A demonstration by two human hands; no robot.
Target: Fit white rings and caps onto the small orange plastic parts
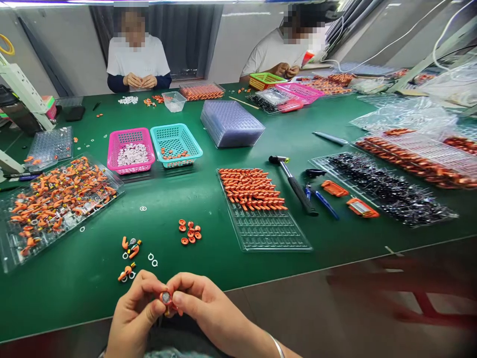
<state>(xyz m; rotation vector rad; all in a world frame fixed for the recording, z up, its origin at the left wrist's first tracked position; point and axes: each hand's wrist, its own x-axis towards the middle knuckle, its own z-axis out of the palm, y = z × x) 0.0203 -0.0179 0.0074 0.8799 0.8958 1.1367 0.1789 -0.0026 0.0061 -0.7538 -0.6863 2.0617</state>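
Both my hands meet at the table's front edge around a small orange part with a grey round face (166,298). My left hand (136,311) pinches it from the left between thumb and fingers. From the other side, my right hand (203,301) presses its thumb and fingertips on the same part. Just beyond my hands lie orange hooked pieces (127,271) with white rings (152,259) beside them. Farther up is a small cluster of orange cups (192,233). The underside of the held part is hidden by my fingers.
A tray heaped with orange pieces (63,199) lies left. Pink (112,151) and turquoise baskets (197,149) stand mid-table. To the right are a part-filled clear tray (272,238), a hammer (298,191) and a tray of dark parts (391,189). Two people work across the table.
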